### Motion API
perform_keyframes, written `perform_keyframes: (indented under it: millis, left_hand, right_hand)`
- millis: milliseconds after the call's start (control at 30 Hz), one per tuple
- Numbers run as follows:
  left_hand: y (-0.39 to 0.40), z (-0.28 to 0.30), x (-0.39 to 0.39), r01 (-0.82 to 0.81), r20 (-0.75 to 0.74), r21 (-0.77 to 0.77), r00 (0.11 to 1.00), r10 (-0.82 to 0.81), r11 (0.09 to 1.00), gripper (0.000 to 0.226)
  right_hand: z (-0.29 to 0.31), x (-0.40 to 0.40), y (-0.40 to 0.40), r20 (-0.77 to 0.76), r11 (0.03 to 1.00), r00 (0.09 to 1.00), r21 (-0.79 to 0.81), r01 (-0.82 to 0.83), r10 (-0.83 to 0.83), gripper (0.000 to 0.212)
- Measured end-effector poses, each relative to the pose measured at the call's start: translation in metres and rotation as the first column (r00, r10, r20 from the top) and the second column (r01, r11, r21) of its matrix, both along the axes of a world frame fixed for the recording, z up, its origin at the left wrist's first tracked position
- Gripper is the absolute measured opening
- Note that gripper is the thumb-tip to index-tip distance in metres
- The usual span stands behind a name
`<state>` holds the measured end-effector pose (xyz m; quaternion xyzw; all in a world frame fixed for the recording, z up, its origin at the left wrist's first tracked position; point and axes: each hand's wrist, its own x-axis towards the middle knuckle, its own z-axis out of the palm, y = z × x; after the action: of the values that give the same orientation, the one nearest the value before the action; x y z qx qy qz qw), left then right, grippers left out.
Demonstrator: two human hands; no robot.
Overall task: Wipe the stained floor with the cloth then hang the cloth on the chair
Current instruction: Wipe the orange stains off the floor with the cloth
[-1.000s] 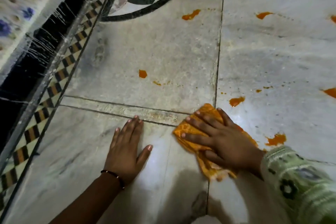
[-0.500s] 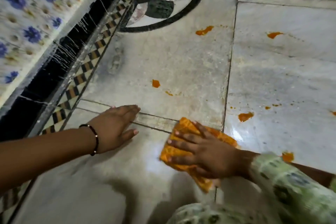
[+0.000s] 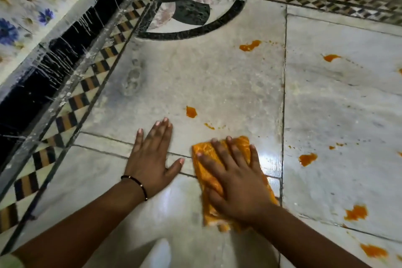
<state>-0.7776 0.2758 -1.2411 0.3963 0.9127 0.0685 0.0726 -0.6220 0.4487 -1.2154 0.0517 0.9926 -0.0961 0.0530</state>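
Pressing down on the orange cloth [image 3: 208, 172], your right hand [image 3: 237, 183] lies flat across it with the fingers spread and nearly straight, the palm covering its lower half; nothing is gripped, the cloth is simply pinned to the marble floor [image 3: 195, 85]. That cloth sits crumpled on a narrow strip between two slabs, just left of the dark floor joint [image 3: 282, 115] running away from you. Your left hand [image 3: 152, 159] rests beside the cloth on its left, palm down on bare stone, fingers extended and close together, thumb pointing toward the cloth but not touching it. A thin black bracelet [image 3: 136, 183] circles that wrist. Just beyond the cloth lie a small orange stain [image 3: 191, 112] and a smaller smear [image 3: 209, 126]. Farther beyond the cloth, another splash [image 3: 250, 45] sits near the black inlaid arc [image 3: 195, 31]. To the right of the cloth, across the joint, more orange blotches [image 3: 307, 159] dot the neighbouring slab. Left of the cloth, past your left hand, a chequered border [image 3: 71, 113] runs along a black skirting [image 3: 43, 76] under flowered wall tiles [image 3: 21, 6].
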Motion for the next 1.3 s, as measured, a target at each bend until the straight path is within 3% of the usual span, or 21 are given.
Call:
perform_keyframes:
  millis: [67, 133, 300, 367, 433, 567, 633, 800, 867, 933, 1067, 1167, 1300]
  left_hand:
    - [0.000, -0.001, 0.002, -0.002, -0.009, 0.001, 1.000, 0.002, 1.000, 0.083]
    - [-0.002, -0.003, 0.001, -0.012, -0.003, 0.012, 1.000, 0.012, 1.000, 0.083]
    - [-0.001, -0.002, 0.003, -0.007, 0.001, 0.014, 1.000, 0.007, 1.000, 0.082]
    - [-0.001, -0.002, 0.002, -0.009, 0.001, 0.009, 1.000, 0.009, 1.000, 0.082]
    - [-0.001, -0.001, 0.001, -0.005, 0.008, 0.012, 1.000, 0.005, 1.000, 0.082]
    - [-0.003, -0.001, 0.003, -0.020, 0.020, 0.044, 1.000, 0.020, 0.999, 0.086]
    - [-0.004, 0.000, 0.005, -0.086, 0.021, 0.051, 0.996, 0.085, 0.995, 0.094]
    - [-0.002, -0.001, 0.006, -0.179, 0.011, -0.023, 0.984, 0.179, 0.984, 0.110]
    - [-0.001, -0.001, 0.006, -0.164, 0.007, -0.038, 0.986, 0.164, 0.986, 0.111]
    - [-0.002, -0.002, 0.005, -0.160, 0.005, -0.033, 0.987, 0.161, 0.986, 0.112]
    - [-0.005, -0.003, 0.003, -0.153, 0.014, -0.008, 0.988, 0.153, 0.988, 0.117]
    - [-0.007, -0.005, 0.004, -0.155, 0.028, 0.001, 0.988, 0.154, 0.988, 0.117]
    - [-0.004, -0.004, 0.003, -0.158, 0.017, -0.010, 0.987, 0.159, 0.987, 0.117]
  right_hand:
    - [0.000, 0.022, 0.012, -0.014, 0.994, 0.994, 0.015, -0.112, 0.112, 0.075]
    - [-0.003, 0.024, 0.038, -0.011, 0.995, 0.995, 0.005, -0.097, 0.097, 0.072]
    - [-0.007, -0.060, 0.066, -0.031, 0.953, 0.953, 0.022, 0.303, -0.303, 0.065]
    - [-0.010, -0.094, 0.049, -0.035, 0.938, 0.939, 0.035, 0.344, -0.343, 0.067]
    - [-0.008, -0.097, 0.031, -0.044, 0.957, 0.957, 0.038, 0.288, -0.287, 0.068]
    - [-0.007, -0.029, 0.030, -0.078, 0.999, 0.996, 0.015, 0.042, -0.041, 0.067]
    - [-0.006, -0.012, 0.054, -0.082, 1.000, 0.996, -0.004, 0.031, -0.031, 0.066]
    - [0.001, -0.100, 0.077, -0.022, 0.917, 0.917, -0.029, 0.397, -0.398, 0.067]
    - [0.002, -0.143, 0.054, 0.010, 0.945, 0.945, -0.023, 0.327, -0.327, 0.071]
    - [0.001, -0.158, 0.021, 0.001, 0.996, 0.996, 0.020, 0.089, -0.089, 0.074]
    - [-0.007, -0.103, 0.016, -0.058, 0.986, 0.987, 0.077, -0.147, 0.152, 0.066]
    - [-0.005, -0.061, 0.056, -0.047, 0.993, 0.992, 0.043, -0.111, 0.113, 0.065]
    - [0.000, -0.104, 0.083, -0.002, 0.988, 0.989, 0.036, 0.149, -0.149, 0.068]
